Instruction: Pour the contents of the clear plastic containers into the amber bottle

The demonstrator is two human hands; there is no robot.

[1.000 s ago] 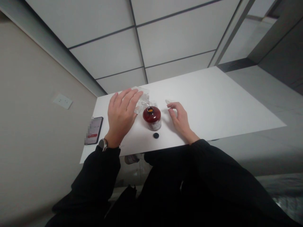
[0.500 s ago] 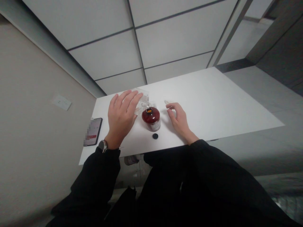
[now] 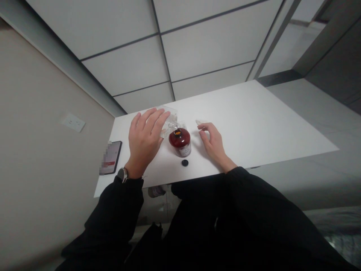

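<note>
My left hand [image 3: 146, 133] is wrapped around a clear bottle [image 3: 172, 123], tilted with its mouth at the neck of a brown-red bottle [image 3: 180, 141]. Most of the clear bottle is hidden behind my fingers and palm. Uncapped, the brown-red bottle stands upright and bears a pale label; a round black cap [image 3: 185, 163] lies in front of it. My right hand [image 3: 214, 143] rests on the table to the right, its fingers curled and thumb close to the forefinger. At its fingertips shows a small clear piece [image 3: 198, 122], too small to name.
A phone [image 3: 111, 157] lies at the left end of the white table [image 3: 259, 124]. Beside it rises a wall with a socket [image 3: 73, 122]. White panels [image 3: 208, 45] stand behind the table's back edge. Something rounded [image 3: 156, 191] shows below the front edge.
</note>
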